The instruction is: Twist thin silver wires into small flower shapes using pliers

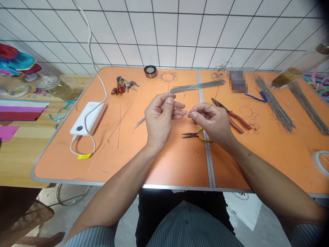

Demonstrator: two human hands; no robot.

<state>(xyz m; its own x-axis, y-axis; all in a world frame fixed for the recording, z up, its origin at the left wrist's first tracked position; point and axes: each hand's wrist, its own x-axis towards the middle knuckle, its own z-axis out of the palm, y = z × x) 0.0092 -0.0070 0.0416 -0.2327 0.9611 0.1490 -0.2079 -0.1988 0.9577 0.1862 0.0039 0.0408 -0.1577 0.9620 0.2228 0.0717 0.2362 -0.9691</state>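
Above the orange folding table [167, 164], my left hand [159, 118] and my right hand [213, 120] come close together, fingertips almost meeting. Both pinch a thin dark wire [218, 91]; one end rises over my left fingers and another stretch curves up past my right hand. A tiny pinkish spot on it shows between the fingertips; its detail is too small to tell. Just below my right hand lie needle-nose pliers [190, 135] with yellow handles, partly covered by it. Pliers with red handles [235, 120] rest beside that hand, on its right.
Bundles of straight wires [275, 104] lie right, another bundle [197, 86] behind my hands. Wire rings [168, 76], a tape roll [150, 71] and keys [125, 85] sit toward the back. A white power bank [88, 118] with a cable is left; a tilted glass bottle [290, 75] stands right.
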